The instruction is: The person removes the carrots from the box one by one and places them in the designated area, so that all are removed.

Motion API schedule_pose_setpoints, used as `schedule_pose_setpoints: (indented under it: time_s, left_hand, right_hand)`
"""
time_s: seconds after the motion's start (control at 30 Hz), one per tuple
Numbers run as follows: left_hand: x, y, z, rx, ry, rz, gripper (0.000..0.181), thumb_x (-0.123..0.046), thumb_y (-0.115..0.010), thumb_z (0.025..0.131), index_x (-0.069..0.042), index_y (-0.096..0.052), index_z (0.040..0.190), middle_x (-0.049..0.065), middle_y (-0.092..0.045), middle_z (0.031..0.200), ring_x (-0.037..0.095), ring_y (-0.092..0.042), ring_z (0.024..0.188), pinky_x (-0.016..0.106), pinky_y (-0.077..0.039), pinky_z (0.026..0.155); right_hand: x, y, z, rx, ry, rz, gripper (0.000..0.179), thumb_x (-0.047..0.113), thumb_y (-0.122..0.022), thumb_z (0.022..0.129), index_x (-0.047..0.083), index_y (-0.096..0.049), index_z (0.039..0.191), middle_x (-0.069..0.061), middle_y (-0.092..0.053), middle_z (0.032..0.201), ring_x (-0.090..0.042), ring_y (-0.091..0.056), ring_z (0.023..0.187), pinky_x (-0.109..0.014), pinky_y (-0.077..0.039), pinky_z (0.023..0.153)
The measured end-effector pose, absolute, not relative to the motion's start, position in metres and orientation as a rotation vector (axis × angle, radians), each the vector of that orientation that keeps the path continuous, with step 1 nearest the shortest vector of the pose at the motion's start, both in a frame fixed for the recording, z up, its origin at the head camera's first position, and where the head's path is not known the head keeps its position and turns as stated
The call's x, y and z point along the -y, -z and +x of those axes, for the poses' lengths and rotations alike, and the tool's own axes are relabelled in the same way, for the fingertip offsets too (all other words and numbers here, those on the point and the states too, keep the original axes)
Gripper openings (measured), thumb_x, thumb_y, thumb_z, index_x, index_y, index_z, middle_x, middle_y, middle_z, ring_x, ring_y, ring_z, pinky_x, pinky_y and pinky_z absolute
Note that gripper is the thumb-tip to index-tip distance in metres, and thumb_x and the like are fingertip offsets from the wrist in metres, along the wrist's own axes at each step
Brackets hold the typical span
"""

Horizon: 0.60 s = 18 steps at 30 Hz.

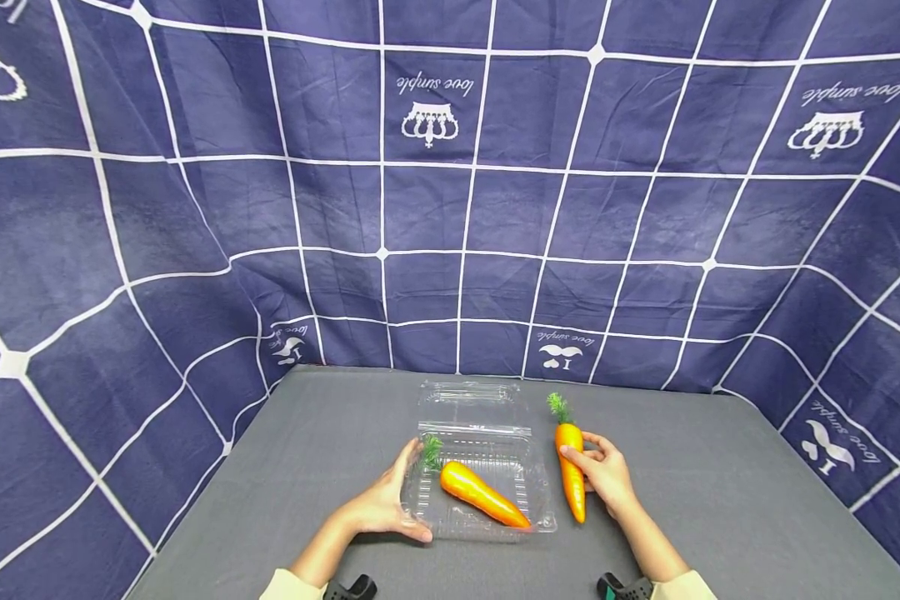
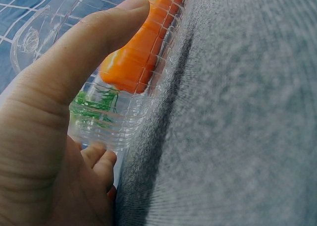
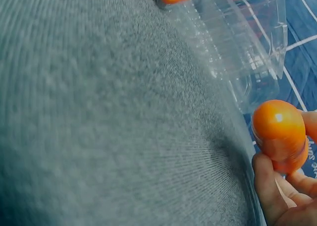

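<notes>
A clear plastic clamshell container (image 1: 438, 515) lies on the grey surface with its lid (image 1: 474, 407) folded back, away from me. Inside it, one orange carrot (image 1: 483, 493) with a green leafy top rests diagonally. My left hand (image 1: 378, 505) grips the container's left side, thumb at the near corner and fingers toward the far one; in the left wrist view the thumb (image 2: 94, 42) overlaps the clear wall. To the right of the container, my right hand (image 1: 609, 475) holds a second carrot (image 1: 571, 467) between thumb and fingers, green top pointing away from me.
Grey cloth (image 1: 720, 492) covers the work surface. Behind it and at both sides hangs a dark blue curtain (image 1: 435, 208) with white grid lines. Dark bands (image 1: 352, 588) circle both wrists, beside pale sleeves (image 1: 294, 587).
</notes>
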<state>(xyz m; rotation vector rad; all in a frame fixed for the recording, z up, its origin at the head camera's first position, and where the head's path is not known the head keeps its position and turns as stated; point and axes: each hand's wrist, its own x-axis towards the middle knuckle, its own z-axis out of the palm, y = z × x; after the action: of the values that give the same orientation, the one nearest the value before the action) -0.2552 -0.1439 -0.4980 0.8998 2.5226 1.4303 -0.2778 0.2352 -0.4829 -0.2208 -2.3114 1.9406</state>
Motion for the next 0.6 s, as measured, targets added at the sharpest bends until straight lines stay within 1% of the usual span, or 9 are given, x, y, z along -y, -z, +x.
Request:
schedule_pose_setpoints:
  time_s: [0.2, 0.37, 0.6]
  left_hand:
    - [0.1439, 0.4980, -0.2544, -2.527, -1.430, 0.913, 0.137, -0.024, -0.096, 0.058, 0.004, 0.000, 0.152, 0.025, -0.021, 0.156, 0.041, -0.023, 0.142, 0.058, -0.021, 0.111]
    - [0.1441, 0.4991, -0.2551, -2.520, -1.437, 0.899, 0.138, -0.023, -0.096, 0.058, 0.002, 0.000, 0.153, 0.024, -0.020, 0.156, 0.040, -0.022, 0.142, 0.058, -0.021, 0.111]
    - [0.1444, 0.4988, -0.2551, -2.541, -1.415, 0.880, 0.138, -0.024, -0.096, 0.058, 0.002, 0.001, 0.153, 0.028, -0.022, 0.154, 0.041, -0.025, 0.141, 0.059, -0.023, 0.110]
  right_hand:
    - [-0.2346, 0.4831, -0.2763, 2.390, -1.858, -0.227, 0.056, 0.017, -0.076, 0.084, -0.007, -0.049, 0.128, -0.007, -0.065, 0.081, -0.014, -0.061, 0.059, -0.034, -0.056, 0.051]
    - [-0.2336, 0.4838, -0.2773, 2.448, -1.748, -0.209, 0.057, 0.019, -0.077, 0.084, -0.006, -0.051, 0.127, -0.011, -0.068, 0.085, -0.015, -0.063, 0.060, -0.033, -0.055, 0.050]
    - [-0.2330, 0.4873, -0.2795, 2.506, -1.601, -0.203, 0.058, 0.024, -0.078, 0.082, -0.005, -0.053, 0.126, -0.015, -0.069, 0.089, -0.017, -0.063, 0.057, -0.032, -0.054, 0.048]
